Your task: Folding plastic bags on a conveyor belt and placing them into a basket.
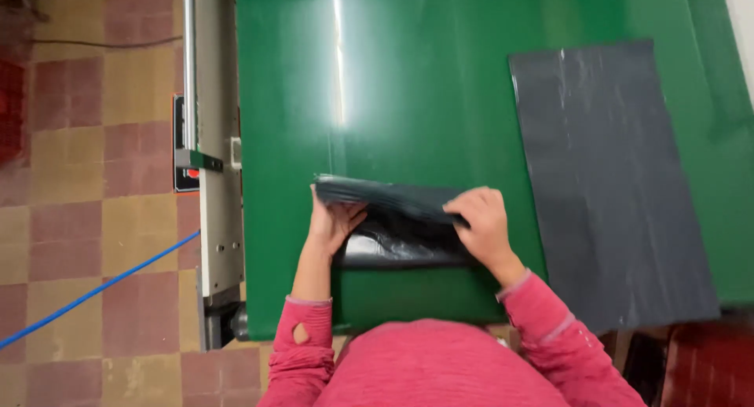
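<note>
A green table (393,85) fills the view, a flat grey sheet (613,179) lying to the right and a checked floor (with a blue cable (94,289)) to the left. At the near edge sits a black bag (393,218), half folded, its far edge rolled up. The left hand (334,222) pinches that roll's end; the right hand (483,226) presses fingers onto the other end. Even pressure from both, judging by the creases, would keep the fold square.

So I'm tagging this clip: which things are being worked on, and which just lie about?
In hand: folded black plastic bag, held by left hand and right hand, on the green table.
Lying about: flat grey plastic sheet, blue cable on the floor.
</note>
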